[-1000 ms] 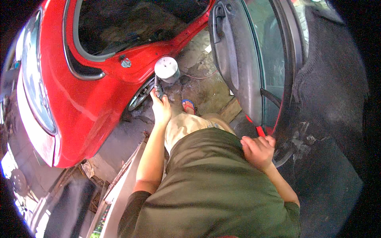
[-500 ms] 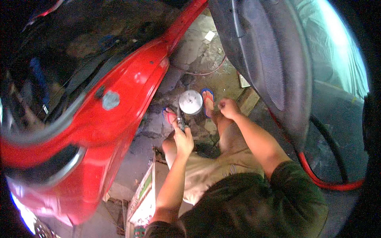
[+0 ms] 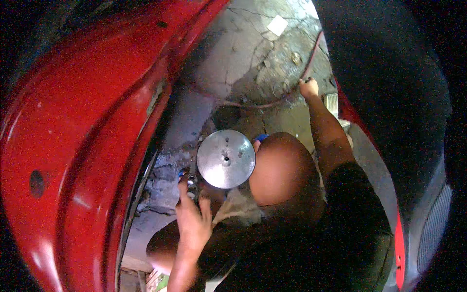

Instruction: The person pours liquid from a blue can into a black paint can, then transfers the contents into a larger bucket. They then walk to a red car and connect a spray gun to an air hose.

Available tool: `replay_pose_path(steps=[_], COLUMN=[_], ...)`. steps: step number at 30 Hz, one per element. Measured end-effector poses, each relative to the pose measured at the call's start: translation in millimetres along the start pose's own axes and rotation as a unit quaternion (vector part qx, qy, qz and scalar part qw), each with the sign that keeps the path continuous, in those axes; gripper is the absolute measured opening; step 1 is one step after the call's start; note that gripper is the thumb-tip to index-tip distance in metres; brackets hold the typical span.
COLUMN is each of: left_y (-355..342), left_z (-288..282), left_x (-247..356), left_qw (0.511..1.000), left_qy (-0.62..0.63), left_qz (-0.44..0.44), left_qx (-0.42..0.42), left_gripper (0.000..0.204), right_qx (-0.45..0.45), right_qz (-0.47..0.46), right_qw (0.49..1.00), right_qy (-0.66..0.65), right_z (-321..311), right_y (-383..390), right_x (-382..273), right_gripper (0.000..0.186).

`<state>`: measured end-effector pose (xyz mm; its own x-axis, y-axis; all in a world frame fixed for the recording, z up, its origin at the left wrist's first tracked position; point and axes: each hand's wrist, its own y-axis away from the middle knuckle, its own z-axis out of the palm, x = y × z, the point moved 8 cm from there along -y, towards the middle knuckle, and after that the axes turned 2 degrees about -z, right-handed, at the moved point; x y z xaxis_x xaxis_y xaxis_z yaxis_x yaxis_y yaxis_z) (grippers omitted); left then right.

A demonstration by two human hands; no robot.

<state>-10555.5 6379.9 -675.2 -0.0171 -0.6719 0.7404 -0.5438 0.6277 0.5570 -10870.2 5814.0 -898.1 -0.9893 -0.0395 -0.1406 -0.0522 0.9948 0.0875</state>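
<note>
My left hand [image 3: 193, 219] is closed around the handle of a metal spray gun [image 3: 191, 183]. A round silver cup [image 3: 226, 159] with a small hole in its lid's middle sits beside the gun body, in front of my bent knees. Farther out to the right, my right hand [image 3: 309, 88] reaches down with curled fingers onto a reddish hose [image 3: 314, 61]. That hose runs across the floor from below the car's red side, curving past my hand toward the far right.
Red car bodywork [image 3: 97, 121] rises close on my left. A dark open door panel [image 3: 389, 87] stands on my right. On the cracked concrete floor [image 3: 243, 48] lies a white square sheet [image 3: 277, 25], and a pale slatted object [image 3: 331, 104] rests near my right forearm.
I have crouched lower, so the floor and the cup look nearer. My right hand has moved from above my knee outward to the hose. The left hand keeps the spray gun.
</note>
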Motion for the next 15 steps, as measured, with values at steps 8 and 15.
replay_pose_path(steps=[8, 15], left_y=[48, -2], left_z=[-35, -56], left_x=[47, 73], left_qw=[0.989, 0.993], left_qy=[-0.076, 0.008], left_qz=[-0.002, -0.048], left_qx=[0.125, 0.112], left_gripper=[0.051, 0.051], right_qx=[-0.031, -0.557], right_qz=[-0.168, -0.251], right_qw=[0.970, 0.699], right_qy=[-0.172, -0.372], right_z=[-36, 51], right_y=[66, 200], right_x=[-137, -201], right_gripper=[0.034, 0.030])
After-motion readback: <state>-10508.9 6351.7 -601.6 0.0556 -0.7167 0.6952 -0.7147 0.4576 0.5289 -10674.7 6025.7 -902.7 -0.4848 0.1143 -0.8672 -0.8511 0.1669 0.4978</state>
